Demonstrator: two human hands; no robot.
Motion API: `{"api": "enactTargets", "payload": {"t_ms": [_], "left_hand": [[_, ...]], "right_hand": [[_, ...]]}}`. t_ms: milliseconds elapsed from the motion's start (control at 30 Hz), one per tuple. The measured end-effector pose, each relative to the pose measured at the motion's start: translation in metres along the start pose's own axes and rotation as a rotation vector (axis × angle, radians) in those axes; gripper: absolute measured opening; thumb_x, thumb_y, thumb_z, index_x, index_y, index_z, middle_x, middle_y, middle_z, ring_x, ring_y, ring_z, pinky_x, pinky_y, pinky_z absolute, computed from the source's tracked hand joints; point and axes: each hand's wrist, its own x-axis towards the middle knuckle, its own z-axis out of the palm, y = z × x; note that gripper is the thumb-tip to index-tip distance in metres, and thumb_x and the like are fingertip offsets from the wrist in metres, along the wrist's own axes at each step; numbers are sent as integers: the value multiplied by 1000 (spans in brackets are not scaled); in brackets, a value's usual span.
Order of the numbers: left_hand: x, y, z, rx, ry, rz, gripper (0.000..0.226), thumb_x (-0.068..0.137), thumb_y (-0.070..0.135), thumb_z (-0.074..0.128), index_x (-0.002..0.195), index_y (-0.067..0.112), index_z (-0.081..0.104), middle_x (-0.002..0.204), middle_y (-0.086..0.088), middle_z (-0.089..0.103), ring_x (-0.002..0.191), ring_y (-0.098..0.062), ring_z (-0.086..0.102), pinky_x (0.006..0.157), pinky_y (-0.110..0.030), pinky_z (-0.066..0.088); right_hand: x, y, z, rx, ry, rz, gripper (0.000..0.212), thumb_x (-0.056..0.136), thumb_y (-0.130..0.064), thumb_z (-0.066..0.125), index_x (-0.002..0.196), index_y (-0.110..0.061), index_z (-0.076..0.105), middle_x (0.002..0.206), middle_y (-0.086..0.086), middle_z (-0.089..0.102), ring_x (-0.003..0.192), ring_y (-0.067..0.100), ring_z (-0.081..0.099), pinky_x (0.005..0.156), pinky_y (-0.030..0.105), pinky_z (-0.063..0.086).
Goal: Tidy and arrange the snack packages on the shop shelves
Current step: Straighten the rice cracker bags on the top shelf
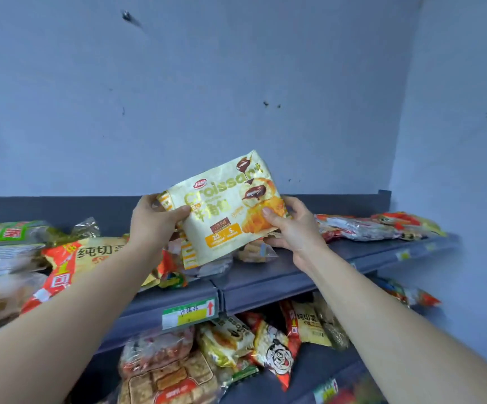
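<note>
Now, head view: the one camera, looking over both forearms at the shelves.
Slip risk: the croissant pack (224,208) is glossy film held only at its two side edges. I judge that if either grip loosens while it is being set down, it could swing and drop towards the lower shelf (318,365).
Pile risk: small clear-wrapped packs (254,252) lie on the top shelf (294,275) right below it. Set on that uneven heap, it would probably slide forward over the front lip, near the price tag (188,313).
Crush risk: the contents are likely soft pastry, so a hard squeeze or a push into the pile may flatten them.
Neighbour risk: the red and yellow bag (70,266) sits just beside the left forearm. A sideways sweep of that arm could drag it off.
Left hand (152,220): it is closed narrowly on the pack's left edge, thumb flat on the printed front and fingers hidden behind.
Right hand (292,228): it pinches the lower right corner, thumb on the croissant picture and fingers curled under and behind.
Pack position: it is in the air, tilted with its right side higher and its front to the camera. It sits above the middle of the top shelf, before the blue wall (236,83).
</note>
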Motion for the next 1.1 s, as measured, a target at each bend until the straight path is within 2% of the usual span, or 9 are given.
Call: {"api": "enactTargets", "payload": {"t_ms": [100, 200, 367, 533, 700, 867, 933, 1000, 1100], "left_hand": [[-2, -5, 40, 6, -61, -11, 53, 82, 7, 74, 129, 8, 48, 110, -6, 64, 86, -18, 63, 67, -27, 48], [-4, -12, 80, -10, -116, -37, 48, 84, 7, 72, 125, 10, 48, 103, -4, 65, 81, -17, 63, 74, -34, 51], [-3, -27, 148, -1, -234, -66, 49, 84, 10, 72, 127, 9, 48, 109, -6, 65, 74, -13, 61, 55, -28, 46], [-1, -44, 210, 25, -373, -57, 45, 81, 10, 74, 119, 11, 49, 106, -5, 66, 79, -15, 63, 62, -26, 47], [13, -59, 267, 91, -489, -23, 54, 83, 18, 72, 132, 13, 51, 115, -4, 66, 83, -15, 63, 58, -25, 43], [25, -75, 325, 104, -517, -42, 70, 83, 23, 74, 142, 12, 39, 125, -11, 60, 104, -26, 61, 78, -35, 47], [25, -81, 346, 103, -544, -59, 68, 83, 24, 74, 142, 13, 41, 127, -12, 59, 110, -27, 59, 73, -32, 45], [22, -87, 367, 123, -566, -63, 65, 83, 26, 74, 139, 12, 45, 127, -10, 59, 110, -25, 58, 69, -31, 45], [18, -95, 397, 158, -589, -60, 58, 84, 23, 72, 136, 11, 50, 125, -9, 58, 104, -23, 58, 77, -33, 48]], "right_hand": [[3, 2, -37, -43, 64, 5, 21, 84, -12, 72, 100, -12, 57, 103, 2, 66, 88, 19, 69, 66, 39, 61], [9, 3, -69, -93, 131, -4, 17, 85, -10, 70, 86, -12, 54, 95, 1, 68, 85, 17, 69, 68, 38, 61], [21, 12, -124, -147, 282, 12, 17, 84, -12, 72, 83, -12, 55, 100, 7, 70, 86, 19, 69, 71, 41, 60], [40, 17, -175, -144, 407, 1, 17, 84, -13, 72, 81, -15, 55, 98, 4, 68, 85, 18, 69, 64, 34, 60], [69, 25, -218, -102, 482, 4, 17, 85, -10, 70, 81, -15, 55, 94, 3, 67, 82, 18, 68, 60, 32, 58], [107, 23, -264, -79, 550, -10, 14, 85, -8, 70, 88, -11, 57, 95, 5, 68, 86, 21, 69, 60, 31, 59], [120, 22, -282, -86, 606, -27, 16, 84, -8, 71, 84, -13, 56, 94, 5, 66, 84, 22, 68, 60, 31, 59], [131, 24, -302, -102, 665, -34, 18, 82, -9, 73, 82, -14, 56, 100, 7, 66, 90, 26, 68, 67, 36, 59], [141, 27, -333, -139, 710, -38, 18, 82, -10, 74, 82, -14, 57, 105, 9, 65, 94, 28, 67, 66, 35, 58]]}}
